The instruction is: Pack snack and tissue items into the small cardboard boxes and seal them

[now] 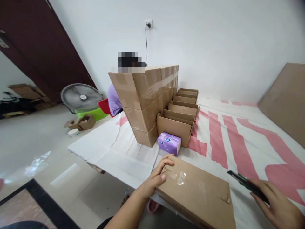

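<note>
A closed, taped cardboard box [200,194] lies at the near edge of the cloth-covered table. My left hand [158,176] grips its left end, fingers over the top edge and thumb on the near side of the top face. Just right of the box, my right hand [274,203] is wrapped around a dark utility knife [250,186], whose tip points up and left, apart from the box. Past the box's far left corner sits a purple tissue pack [169,143].
A wall of stacked, taped boxes [147,105] stands on the table [102,149]. Several open boxes [175,125] line its right side. Behind the stack sits a person in a purple top [114,98]. A fan [82,97] is on the floor at left; a large cardboard sheet [286,101] is at right.
</note>
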Demonstrator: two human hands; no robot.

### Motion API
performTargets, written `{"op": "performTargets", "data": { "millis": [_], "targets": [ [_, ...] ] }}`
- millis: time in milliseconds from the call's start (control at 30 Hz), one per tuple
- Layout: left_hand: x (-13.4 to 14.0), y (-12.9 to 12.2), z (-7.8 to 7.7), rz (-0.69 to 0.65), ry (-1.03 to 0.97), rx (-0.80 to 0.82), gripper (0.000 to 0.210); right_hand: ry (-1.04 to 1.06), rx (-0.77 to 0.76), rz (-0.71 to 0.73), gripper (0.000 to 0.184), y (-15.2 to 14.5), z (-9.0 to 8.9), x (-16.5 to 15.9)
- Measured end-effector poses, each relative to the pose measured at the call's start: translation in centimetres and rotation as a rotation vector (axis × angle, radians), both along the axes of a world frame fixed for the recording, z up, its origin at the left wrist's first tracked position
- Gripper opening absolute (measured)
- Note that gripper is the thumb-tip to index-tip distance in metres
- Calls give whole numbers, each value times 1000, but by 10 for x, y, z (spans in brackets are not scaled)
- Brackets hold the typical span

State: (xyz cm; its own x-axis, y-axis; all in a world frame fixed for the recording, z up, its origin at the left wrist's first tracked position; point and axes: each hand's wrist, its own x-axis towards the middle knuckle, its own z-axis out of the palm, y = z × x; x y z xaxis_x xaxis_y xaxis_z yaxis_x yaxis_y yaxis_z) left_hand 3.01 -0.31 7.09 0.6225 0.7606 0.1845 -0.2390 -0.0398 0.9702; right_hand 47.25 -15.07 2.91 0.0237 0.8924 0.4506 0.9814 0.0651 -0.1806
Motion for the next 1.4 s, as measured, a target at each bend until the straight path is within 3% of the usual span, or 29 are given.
{"op": "performTargets", "data": {
  "millis": [100,233,333,467,667,867,1167,1400],
  "targets": [
    [5,-1,-6,19,-74,17,51,-86,79,21,45,11,50,-25],
    [9,-8,-9,58,-68,-19,51,-221,148,264,39,32,108,-78],
    [9,-11,-9,54,-75,-16,52,-357,168,464,38,54,138,-124],
    [8,-11,-7,51,-73,24,52,-428,242,661,38,82,166,-177],
    [6,-9,-8,5,-54,56,58,-491,252,769,36,104,177,-206],
    [7,-8,-5,-2,-67,66,59,-524,169,788,32,107,175,-207],
    [9,-6,-13,2,-84,95,56,-608,37,883,31,111,206,-209],
    [6,-6,-11,-12,-39,87,57,-660,-48,876,28,107,211,-206]
  ]
}}
